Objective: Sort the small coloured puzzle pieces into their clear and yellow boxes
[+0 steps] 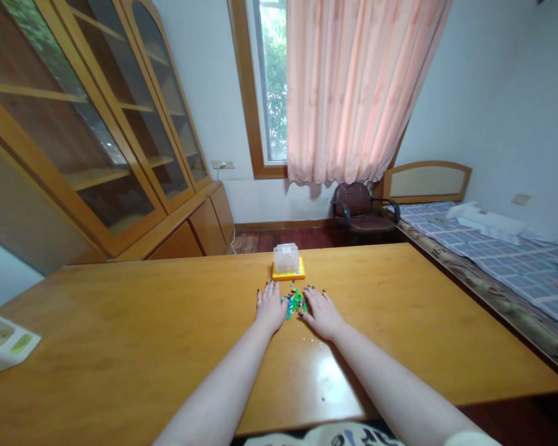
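A small pile of tiny colourful pieces [296, 301], mostly green and blue with some dark and white ones, lies on the wooden table [167, 334]. My left hand [270, 308] rests flat at the pile's left side, fingers stretched out and the thumb at its edge. On the opposite side, my right hand [323, 313] lies with its fingers spread, fingertips beside the pieces. Neither hand holds anything. Just beyond the pile stands a clear plastic box [286, 256] on a yellow box [289, 276]. The pieces are too small to name their kind.
Several tiny pale bits [312, 340] are scattered nearer to me, with a dark speck [323, 399] close to the front edge. A white and green object [4, 344] sits at the far left. Behind the table are a chair [363, 210] and a bed [483, 241].
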